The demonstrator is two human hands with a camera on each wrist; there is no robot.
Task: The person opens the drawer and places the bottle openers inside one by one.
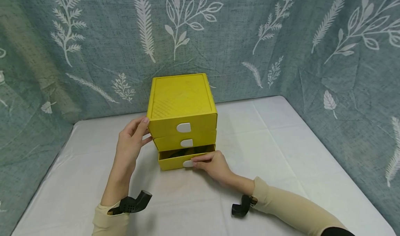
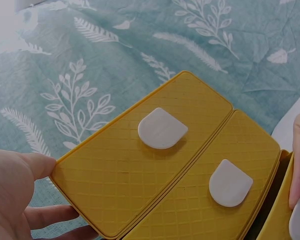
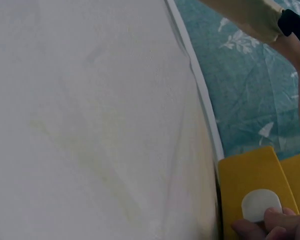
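A yellow three-drawer box [image 1: 179,93] stands near the back of the table. Each drawer front carries a white rounded tab. The bottom drawer [image 1: 170,163] is pulled partly out, and something dark shows inside. My right hand [image 1: 215,166] pinches that drawer's white handle tab [image 3: 260,204] between thumb and fingers. With fingers fairly straight, my left hand [image 1: 132,135] rests against the box's left front corner, its thumb at the edge of the top drawer [image 2: 125,160]. The top and middle [image 2: 210,200] drawers are closed.
A white cloth [image 1: 265,152] covers the table. Behind it and along both sides hangs a blue-green curtain [image 1: 231,48] with white leaf prints. Black wrist cameras [image 1: 134,203] sit on both wrists.
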